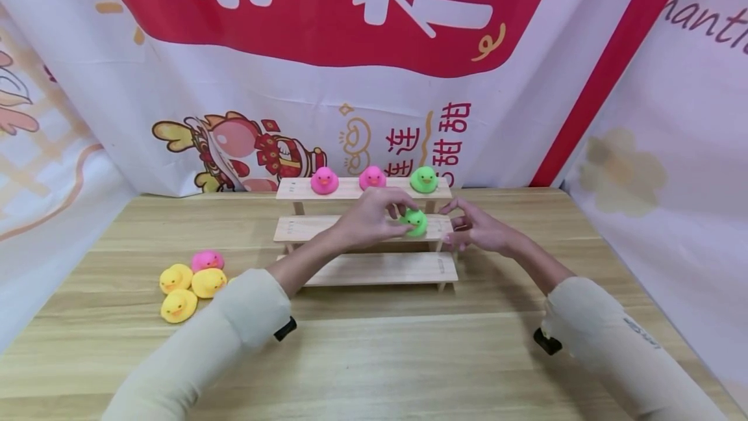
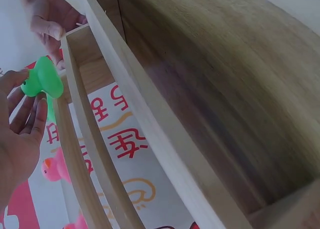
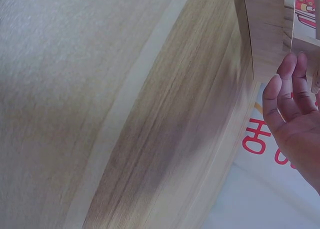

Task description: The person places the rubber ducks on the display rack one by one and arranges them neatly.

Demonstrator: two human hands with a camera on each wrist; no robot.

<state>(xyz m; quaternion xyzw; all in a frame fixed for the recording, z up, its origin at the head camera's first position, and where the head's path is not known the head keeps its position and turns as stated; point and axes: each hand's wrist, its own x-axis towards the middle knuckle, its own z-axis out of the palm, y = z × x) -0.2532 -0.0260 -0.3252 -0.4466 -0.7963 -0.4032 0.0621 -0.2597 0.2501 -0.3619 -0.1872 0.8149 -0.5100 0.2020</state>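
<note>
A green rubber duck [image 1: 416, 223] is pinched between the thumb and fingers of my left hand [image 1: 369, 218], at the right part of the middle board of a three-tier wooden rack [image 1: 374, 270]. In the left wrist view this duck [image 2: 46, 79] overlaps the board's end. My right hand [image 1: 478, 229] holds nothing and is at the rack's right end, its loosely bent fingers [image 3: 272, 96] close to the wood. Along the top board sit two pink rubber ducks, one at the left [image 1: 324, 180] and another [image 1: 373, 177] mid-board, with a second green duck [image 1: 424, 179] at the right.
Left of the rack, a pink duck [image 1: 204, 259] and several yellow ducks [image 1: 178, 306] lie grouped on the wooden table [image 1: 374, 356]; my left sleeve [image 1: 234, 317] partly covers the group. A printed cloth [image 1: 280, 76] hangs behind the rack.
</note>
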